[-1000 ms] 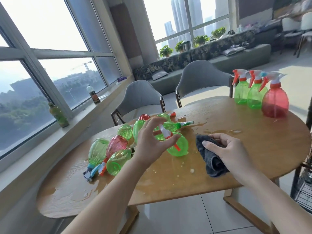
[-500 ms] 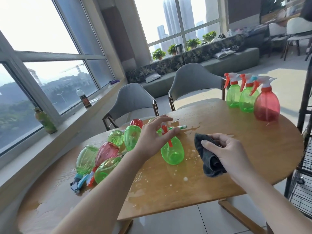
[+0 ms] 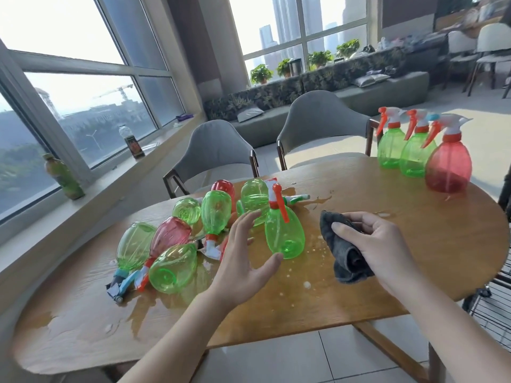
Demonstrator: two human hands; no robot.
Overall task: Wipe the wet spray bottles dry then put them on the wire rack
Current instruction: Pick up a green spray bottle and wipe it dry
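A green spray bottle (image 3: 284,233) with a red trigger lies tilted on the wet wooden table (image 3: 414,244), its nozzle pointing away from me. My left hand (image 3: 243,255) is spread open just left of it, the thumb tip near its base. My right hand (image 3: 376,244) grips a dark grey cloth (image 3: 343,252) to the right of the bottle. Several wet green and red bottles (image 3: 171,241) lie in a pile at the left. Two green bottles (image 3: 392,147) and one red bottle (image 3: 448,164) stand upright at the far right. The black wire rack (image 3: 492,313) shows at the right edge, below the table.
Water pools on the table's left and near side (image 3: 91,324) and in droplets by the cloth. Two grey chairs (image 3: 215,150) stand behind the table. Two drink bottles (image 3: 63,175) sit on the window sill at the left.
My left hand has let go of the green bottle's nozzle and opened beside the bottle's body. The right hand still holds the cloth in about the same place.
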